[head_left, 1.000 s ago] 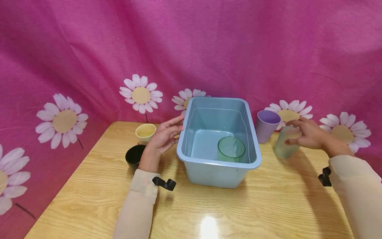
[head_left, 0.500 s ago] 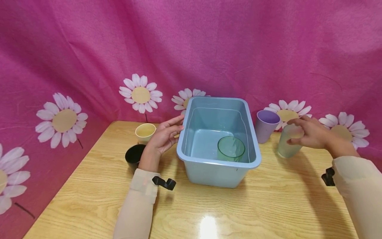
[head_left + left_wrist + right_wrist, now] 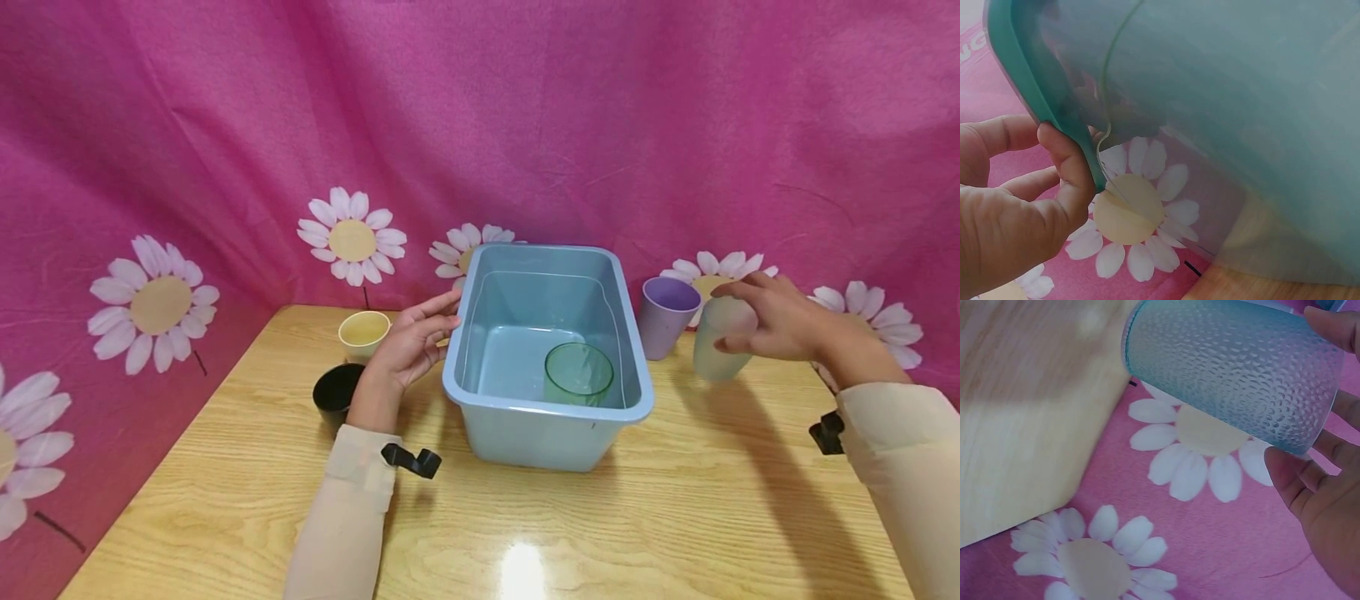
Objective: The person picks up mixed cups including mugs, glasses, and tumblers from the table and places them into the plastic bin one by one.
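Note:
A blue-grey plastic tub (image 3: 547,408) stands mid-table with a green clear tumbler (image 3: 579,371) inside it. My left hand (image 3: 408,350) holds the tub's left rim, which the left wrist view shows between thumb and fingers (image 3: 1066,162). At the right, my right hand (image 3: 783,321) grips a frosted tumbler (image 3: 723,337) near its top, fingers and thumb on opposite sides. Its dimpled wall shows in the right wrist view. The tumbler is off the table, its shadow apart from its base. A purple tumbler (image 3: 666,321) stands between it and the tub.
Left of the tub stand a yellow cup (image 3: 363,333) and a black cup (image 3: 337,396), the latter partly behind my left wrist. A pink cloth (image 3: 525,125) with daisies hangs behind the wooden table (image 3: 660,517).
My right hand shifted slightly right with the frosted tumbler, then raised it off the table. The left hand and the tub have stayed in place.

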Tool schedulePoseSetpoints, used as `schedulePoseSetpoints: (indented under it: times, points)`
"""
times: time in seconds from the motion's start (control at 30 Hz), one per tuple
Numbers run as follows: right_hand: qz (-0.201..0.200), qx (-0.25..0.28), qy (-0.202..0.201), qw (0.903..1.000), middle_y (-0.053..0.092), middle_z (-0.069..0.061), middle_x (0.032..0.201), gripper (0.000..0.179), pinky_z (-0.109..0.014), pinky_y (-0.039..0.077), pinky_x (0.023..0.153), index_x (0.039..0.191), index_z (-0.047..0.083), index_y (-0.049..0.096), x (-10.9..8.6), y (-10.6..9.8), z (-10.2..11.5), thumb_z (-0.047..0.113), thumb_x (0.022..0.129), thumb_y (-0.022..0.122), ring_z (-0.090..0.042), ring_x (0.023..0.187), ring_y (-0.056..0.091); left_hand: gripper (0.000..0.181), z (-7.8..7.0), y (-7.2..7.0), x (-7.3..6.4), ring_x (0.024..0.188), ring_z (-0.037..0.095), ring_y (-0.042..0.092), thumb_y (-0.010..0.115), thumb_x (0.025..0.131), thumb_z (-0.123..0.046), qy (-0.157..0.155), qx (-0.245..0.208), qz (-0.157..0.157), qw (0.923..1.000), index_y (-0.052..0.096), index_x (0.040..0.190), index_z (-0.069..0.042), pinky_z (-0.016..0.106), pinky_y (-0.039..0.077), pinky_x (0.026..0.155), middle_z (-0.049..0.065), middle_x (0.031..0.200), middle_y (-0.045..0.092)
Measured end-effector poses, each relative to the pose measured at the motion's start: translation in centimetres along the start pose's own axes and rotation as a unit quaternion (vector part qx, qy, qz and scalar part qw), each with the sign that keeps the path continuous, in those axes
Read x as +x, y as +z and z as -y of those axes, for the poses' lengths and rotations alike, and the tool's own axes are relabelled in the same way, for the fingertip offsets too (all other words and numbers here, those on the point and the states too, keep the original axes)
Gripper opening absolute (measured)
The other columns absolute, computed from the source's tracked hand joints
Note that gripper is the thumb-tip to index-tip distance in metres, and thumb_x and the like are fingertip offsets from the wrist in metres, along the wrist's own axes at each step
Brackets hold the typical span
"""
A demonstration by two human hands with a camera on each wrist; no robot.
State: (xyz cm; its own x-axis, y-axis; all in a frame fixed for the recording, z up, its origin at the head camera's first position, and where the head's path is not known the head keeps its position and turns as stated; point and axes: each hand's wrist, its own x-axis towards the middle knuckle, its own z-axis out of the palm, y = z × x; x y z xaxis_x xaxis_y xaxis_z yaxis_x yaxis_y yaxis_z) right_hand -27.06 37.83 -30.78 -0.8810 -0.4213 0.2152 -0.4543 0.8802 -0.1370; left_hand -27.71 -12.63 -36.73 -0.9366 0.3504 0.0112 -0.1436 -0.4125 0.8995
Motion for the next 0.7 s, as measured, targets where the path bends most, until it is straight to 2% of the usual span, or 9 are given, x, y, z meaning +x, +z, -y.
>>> schedulePoseSetpoints:
  times: [0.3, 0.53, 0.7]
  points:
    - [-0.016, -0.014, -0.032, 0.9992, 0.059, -0.025, 0.119, 0.066, -0.049, 0.039, 0.076, 0.126, 0.004, 0.065, 0.5, -1.3, 1.3, 0.028, 0.069, 0.088, -0.044, 0.099, 0.051, 0.057, 0.0, 0.1, -0.1, 0.092, 0.015, 0.067, 0.053, 0.100, 0.004, -0.003, -0.002, 0.001, 1.0000, 0.042, 0.155, -0.004, 0.031, 0.060, 0.077, 0.018, 0.150, 0.048]
    - [-0.013, -0.021, -0.042, 0.9988, 0.059, -0.024, 0.120, 0.067, -0.054, 0.041, 0.080, 0.129, 0.008, 0.063, 0.9, -2.6, 2.4, 0.029, 0.071, 0.088, -0.045, 0.105, 0.050, 0.057, 0.1, 0.1, 0.0, 0.090, 0.014, 0.067, 0.052, 0.100, 0.005, 0.001, -0.007, 0.003, 1.0000, 0.041, 0.155, -0.003, 0.030, 0.060, 0.076, 0.016, 0.145, 0.052]
    - [-0.007, -0.025, -0.048, 0.9985, 0.058, -0.023, 0.122, 0.067, -0.053, 0.041, 0.079, 0.131, 0.008, 0.063, 1.1, -3.2, 3.0, 0.029, 0.072, 0.087, -0.043, 0.106, 0.050, 0.057, 0.1, 0.0, 0.0, 0.089, 0.014, 0.067, 0.051, 0.100, 0.005, 0.002, -0.011, 0.005, 0.9999, 0.041, 0.156, -0.002, 0.029, 0.061, 0.076, 0.017, 0.145, 0.052]
